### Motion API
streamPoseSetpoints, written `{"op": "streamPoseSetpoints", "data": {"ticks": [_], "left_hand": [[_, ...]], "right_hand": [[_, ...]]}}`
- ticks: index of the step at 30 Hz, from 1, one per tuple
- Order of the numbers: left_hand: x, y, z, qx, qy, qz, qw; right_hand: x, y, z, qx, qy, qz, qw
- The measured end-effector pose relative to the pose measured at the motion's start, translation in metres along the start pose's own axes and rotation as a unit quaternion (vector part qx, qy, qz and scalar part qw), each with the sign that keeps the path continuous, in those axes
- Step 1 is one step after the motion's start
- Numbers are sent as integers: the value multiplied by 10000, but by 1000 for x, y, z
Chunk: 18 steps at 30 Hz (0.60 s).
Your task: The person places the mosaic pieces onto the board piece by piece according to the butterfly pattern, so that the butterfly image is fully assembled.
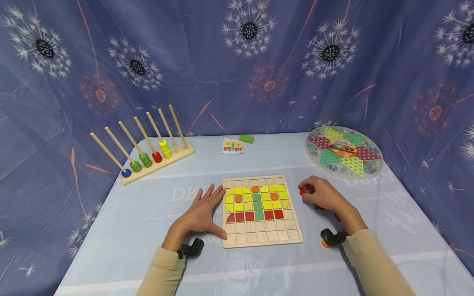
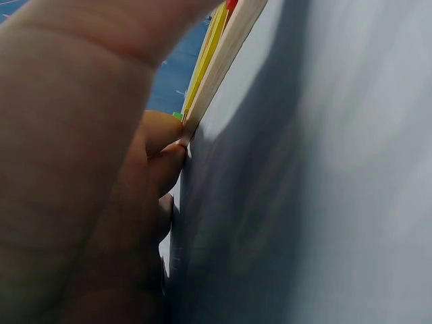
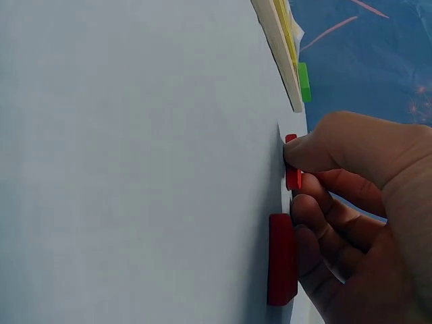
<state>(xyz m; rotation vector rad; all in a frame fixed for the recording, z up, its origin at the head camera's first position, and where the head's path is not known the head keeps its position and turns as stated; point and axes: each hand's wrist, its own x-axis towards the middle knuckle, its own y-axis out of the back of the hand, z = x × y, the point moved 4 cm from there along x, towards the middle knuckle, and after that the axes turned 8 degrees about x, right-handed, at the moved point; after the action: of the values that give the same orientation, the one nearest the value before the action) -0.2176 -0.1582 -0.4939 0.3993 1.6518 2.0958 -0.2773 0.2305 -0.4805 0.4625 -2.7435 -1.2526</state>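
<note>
A wooden grid board lies flat on the table, with yellow, green, orange and red tiles set in its squares. With fingers spread, my left hand touches the board's left edge, the thumb at its lower left corner. To the right of the board, my right hand pinches a small red tile between thumb and fingers, just above the table. Another red tile lies close under that hand's lower fingers. Further loose red tiles are partly hidden by the right hand and wrist.
At the back left stands a wooden peg rack with coloured beads. A small pattern card and a green block lie behind the board. The round star-patterned game board is at the back right. An orange piece shows beneath the right wrist camera.
</note>
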Motion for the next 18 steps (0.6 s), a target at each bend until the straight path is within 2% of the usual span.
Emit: {"op": "streamPoseSetpoints", "data": {"ticks": [9,18], "left_hand": [[0,-2,0,7,-5,-63,10000],[1,0,0,65,30,-79,9999]], "right_hand": [[-6,-2,-1,52,-18,-1,10000],[-16,-4,-26,-82,561,-112,9983]]}}
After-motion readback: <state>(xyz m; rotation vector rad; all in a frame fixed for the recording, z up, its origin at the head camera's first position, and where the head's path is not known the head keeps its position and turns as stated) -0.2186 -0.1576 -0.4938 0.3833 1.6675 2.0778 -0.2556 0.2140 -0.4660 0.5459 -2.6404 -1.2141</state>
